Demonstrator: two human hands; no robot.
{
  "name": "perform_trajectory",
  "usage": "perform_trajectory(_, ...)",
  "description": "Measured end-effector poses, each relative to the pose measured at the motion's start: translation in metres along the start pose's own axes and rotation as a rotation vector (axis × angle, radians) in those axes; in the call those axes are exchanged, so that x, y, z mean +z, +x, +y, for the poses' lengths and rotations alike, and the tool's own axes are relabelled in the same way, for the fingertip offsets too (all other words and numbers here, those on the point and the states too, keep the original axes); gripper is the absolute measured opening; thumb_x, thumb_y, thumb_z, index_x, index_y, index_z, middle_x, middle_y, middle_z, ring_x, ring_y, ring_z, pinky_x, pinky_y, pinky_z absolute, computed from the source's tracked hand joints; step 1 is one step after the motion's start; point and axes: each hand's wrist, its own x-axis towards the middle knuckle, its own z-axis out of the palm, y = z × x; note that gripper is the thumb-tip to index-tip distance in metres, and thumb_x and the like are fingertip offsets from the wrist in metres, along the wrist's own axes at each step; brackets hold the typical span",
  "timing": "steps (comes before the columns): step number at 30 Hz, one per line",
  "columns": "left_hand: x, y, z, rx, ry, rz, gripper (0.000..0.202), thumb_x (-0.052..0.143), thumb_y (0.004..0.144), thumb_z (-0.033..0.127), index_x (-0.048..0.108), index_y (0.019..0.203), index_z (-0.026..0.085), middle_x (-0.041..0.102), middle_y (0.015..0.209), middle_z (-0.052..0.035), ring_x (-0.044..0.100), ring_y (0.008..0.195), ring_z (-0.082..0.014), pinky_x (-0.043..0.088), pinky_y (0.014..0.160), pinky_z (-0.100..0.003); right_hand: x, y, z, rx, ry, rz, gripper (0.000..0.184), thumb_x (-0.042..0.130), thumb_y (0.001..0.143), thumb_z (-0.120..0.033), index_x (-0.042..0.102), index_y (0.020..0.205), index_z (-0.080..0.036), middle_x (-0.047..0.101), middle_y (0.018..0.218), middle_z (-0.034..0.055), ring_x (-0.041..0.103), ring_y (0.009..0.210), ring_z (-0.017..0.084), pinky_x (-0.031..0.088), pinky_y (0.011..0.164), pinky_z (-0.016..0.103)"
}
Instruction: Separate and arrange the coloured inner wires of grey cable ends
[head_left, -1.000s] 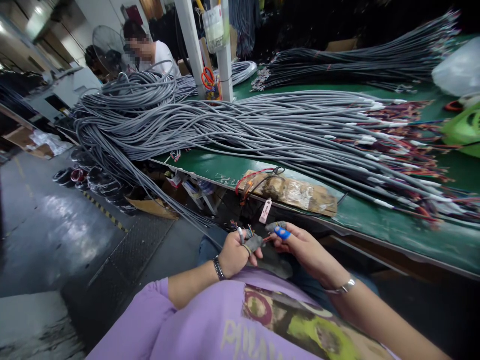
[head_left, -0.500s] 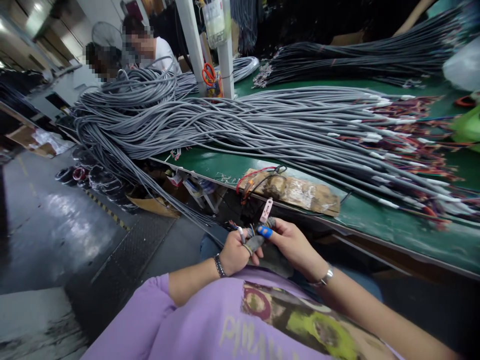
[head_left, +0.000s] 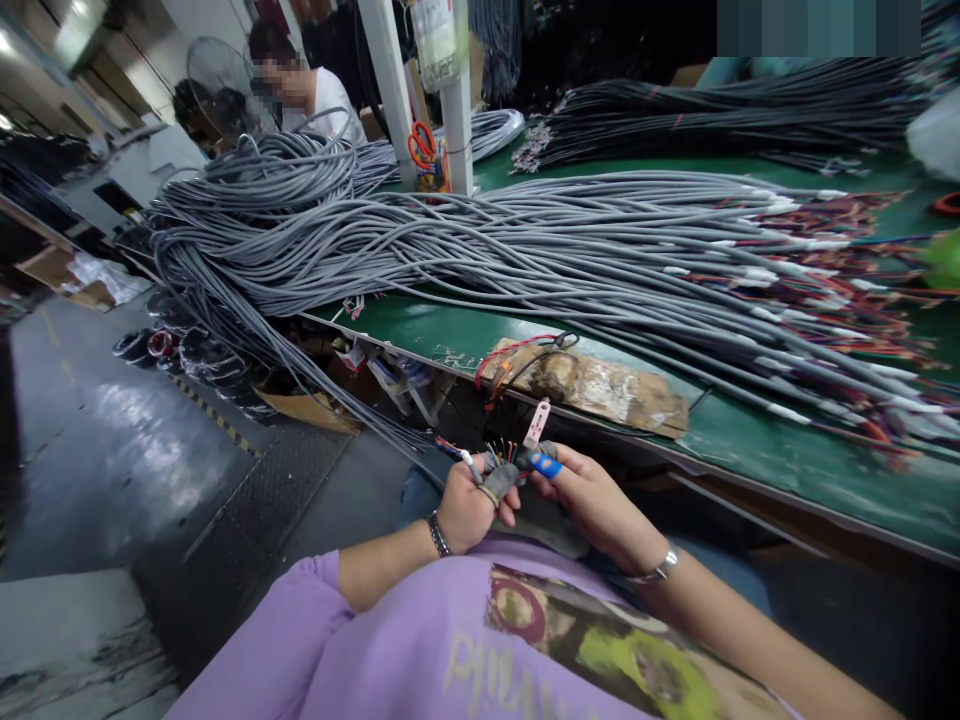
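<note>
Head cam has the coloured wires [head_left: 501,452] fanned out right between your two hands, just off the bench edge. Your left hand [head_left: 472,503] is curled snugly around them, with a white-banded cable end [head_left: 469,466] poking up by the thumb. Your right hand [head_left: 589,492] has its fingertips bunched just beside the wires, but I can't tell if they're pinching one. Past that, you've got taped cardboard [head_left: 600,388] and loads of grey cables [head_left: 465,245] on the green bench [head_left: 757,450].
</note>
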Motion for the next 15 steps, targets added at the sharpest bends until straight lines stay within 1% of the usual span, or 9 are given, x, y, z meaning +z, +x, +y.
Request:
perform_trajectory(3, 0.0007, -0.0028, 0.0053, 0.005, 0.038, -0.054, 0.050, 0.061, 0.074, 0.064, 0.054, 0.063, 0.015, 0.056, 0.051, 0.0012, 0.047, 0.035, -0.0064, 0.028, 0.036, -0.018, 0.0023, 0.0018, -0.0012, 0.016, 0.003, -0.032, 0.037, 0.077, 0.066, -0.052, 0.064, 0.075, -0.018, 0.057, 0.064, -0.0005, 0.045, 0.057, 0.012, 0.037, 0.055, 0.026)
perform_trajectory(7, 0.0010, -0.0053, 0.0094, 0.005, 0.094, -0.063, 0.052, 0.058, 0.076, 0.065, 0.053, 0.060, 0.016, 0.054, 0.049, 0.0009, 0.047, 0.035, -0.0068, 0.030, 0.037, -0.018, 0.0053, 0.0008, -0.0022, 0.023, -0.004, -0.051, 0.033, 0.077, 0.068, -0.048, 0.065, 0.076, -0.018, 0.061, 0.065, 0.0007, 0.049, 0.058, 0.013, 0.039, 0.057, 0.027)
perform_trajectory(12, 0.0009, -0.0058, 0.0090, 0.007, 0.074, -0.053, 0.051, 0.057, 0.076, 0.065, 0.053, 0.061, 0.016, 0.054, 0.049, 0.0010, 0.046, 0.035, -0.0066, 0.030, 0.036, -0.018, 0.0073, -0.0028, 0.0006, 0.000, 0.023, 0.019, 0.034, 0.078, 0.066, -0.049, 0.066, 0.072, -0.018, 0.059, 0.065, 0.0005, 0.045, 0.056, 0.012, 0.037, 0.054, 0.026)
perform_trajectory(15, 0.0009, -0.0055, 0.0081, 0.008, 0.075, -0.053, 0.050, 0.057, 0.076, 0.064, 0.053, 0.062, 0.016, 0.054, 0.048, 0.0010, 0.047, 0.035, -0.0069, 0.030, 0.036, -0.018, 0.0081, -0.0032, -0.0010, 0.011, 0.038, 0.030, 0.035, 0.079, 0.064, -0.050, 0.064, 0.069, -0.018, 0.057, 0.062, -0.0004, 0.043, 0.055, 0.011, 0.036, 0.054, 0.026)
